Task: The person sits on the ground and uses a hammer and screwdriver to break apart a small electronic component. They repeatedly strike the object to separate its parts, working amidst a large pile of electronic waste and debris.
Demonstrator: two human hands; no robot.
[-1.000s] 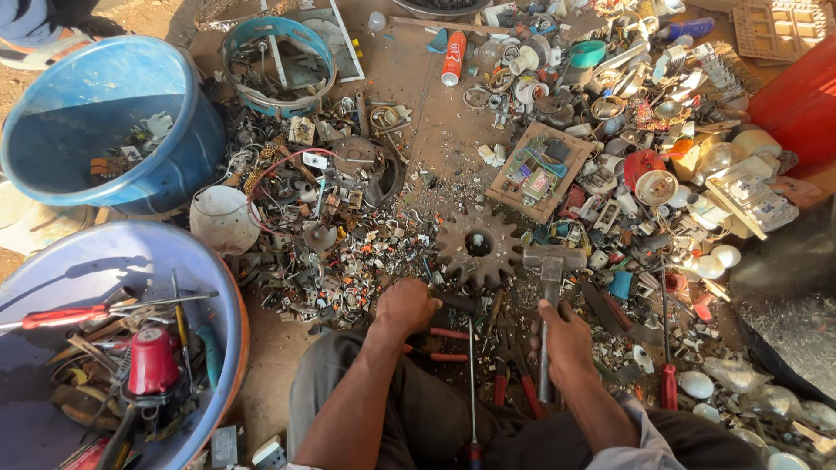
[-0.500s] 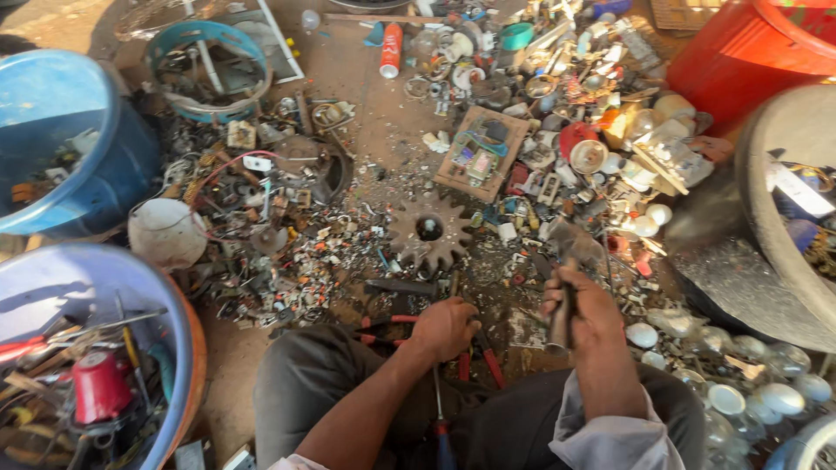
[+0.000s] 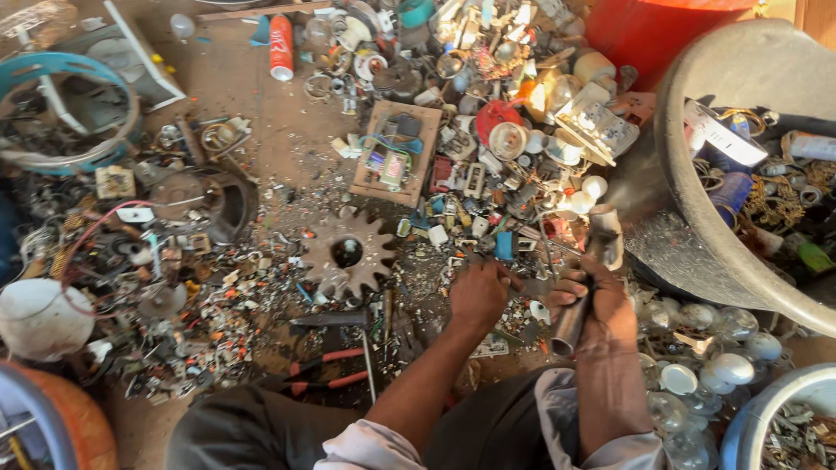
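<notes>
1. Hammer [image 3: 585, 278]: my right hand [image 3: 605, 309] is wrapped tight around its metal handle, the head tilted up toward the grey tub [image 3: 697, 252].
2. My left hand [image 3: 477, 294] rests fingers-down on a small flat metal piece [image 3: 533, 285] on the ground, just beside the hammer; whether the fingers pinch it I cannot tell.
3. A toothed gear wheel [image 3: 347, 254] lies flat to the left of my hands, amid small scrap.
4. Red-handled pliers [image 3: 326, 370] lie near my knee.
5. A wooden board with circuit parts [image 3: 394, 152] sits beyond the gear.
</notes>
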